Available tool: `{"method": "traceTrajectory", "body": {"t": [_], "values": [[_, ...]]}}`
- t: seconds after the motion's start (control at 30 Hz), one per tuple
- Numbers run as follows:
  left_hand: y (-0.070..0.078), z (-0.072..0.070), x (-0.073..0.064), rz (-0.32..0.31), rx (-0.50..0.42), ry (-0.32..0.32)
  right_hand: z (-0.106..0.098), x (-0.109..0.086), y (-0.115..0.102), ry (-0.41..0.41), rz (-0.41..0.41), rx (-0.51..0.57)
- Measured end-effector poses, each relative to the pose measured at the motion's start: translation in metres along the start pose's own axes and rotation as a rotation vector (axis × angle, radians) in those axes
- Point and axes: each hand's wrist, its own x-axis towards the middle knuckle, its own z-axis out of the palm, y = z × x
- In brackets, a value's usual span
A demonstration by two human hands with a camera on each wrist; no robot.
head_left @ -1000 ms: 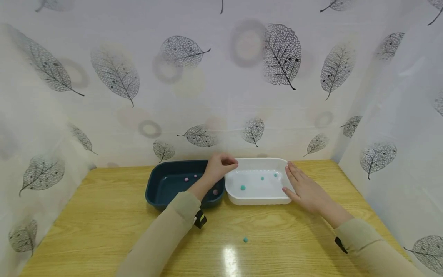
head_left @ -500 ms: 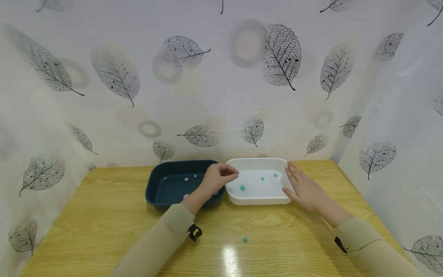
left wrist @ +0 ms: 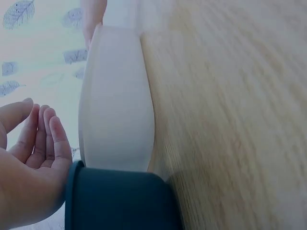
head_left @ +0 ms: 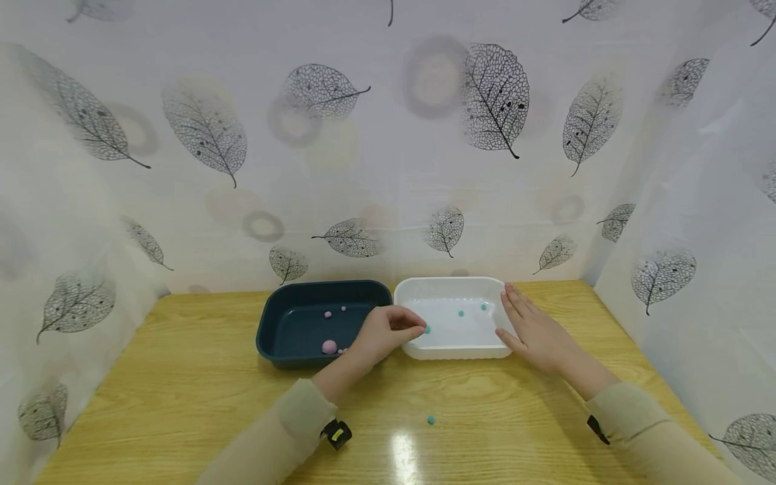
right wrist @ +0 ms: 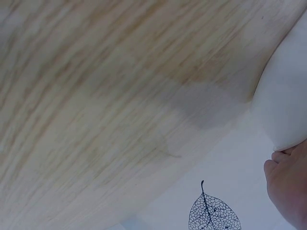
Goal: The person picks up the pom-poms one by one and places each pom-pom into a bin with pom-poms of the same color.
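Note:
In the head view, a dark blue tray stands left of a white tray. My left hand hovers where the two trays meet, its loosely bent fingertips beside a teal ball in the white tray. In the left wrist view, thumb and fingers come close together above the tray rims, with nothing visible between them. My right hand rests with straight fingers against the white tray's right end. Its fingertips touch the rim in the right wrist view. A pink ball lies in the blue tray, with smaller pink ones around.
One teal ball lies on the wooden table in front of the trays. Two more small teal balls are in the white tray. A leaf-patterned curtain encloses the table's back and sides.
My left hand has come down and nearer the body along the joint of the trays, uncovering the larger pink ball. My right hand has stayed at the white tray.

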Motion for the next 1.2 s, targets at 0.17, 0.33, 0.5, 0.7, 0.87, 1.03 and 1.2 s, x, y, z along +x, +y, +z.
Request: {"method": "traceTrajectory", "body": {"t": [0.17,0.33,0.5,0.7,0.87,1.03,1.2], "values": [[0.003,0.005,-0.010,0.033,-0.026,-0.071,0.000,-0.001,0.000,-0.001,0.001,0.012],[0.003,0.011,-0.021,0.049,-0.049,-0.139,0.002,-0.001,0.000,0.016,-0.002,0.012],[-0.002,0.016,-0.029,0.066,-0.025,-0.187,0.002,0.000,0.001,0.021,0.001,0.013],[-0.013,0.022,-0.038,0.040,-0.020,-0.209,0.004,-0.001,0.000,0.040,-0.005,0.016],[-0.023,0.026,-0.042,0.061,-0.024,-0.224,0.003,-0.001,0.001,0.035,-0.008,0.016],[-0.028,0.029,-0.044,0.056,-0.007,-0.237,0.003,-0.001,0.001,0.037,-0.010,0.016],[-0.030,0.032,-0.043,0.023,0.003,-0.266,0.004,-0.001,0.001,0.036,-0.007,0.018]]}}
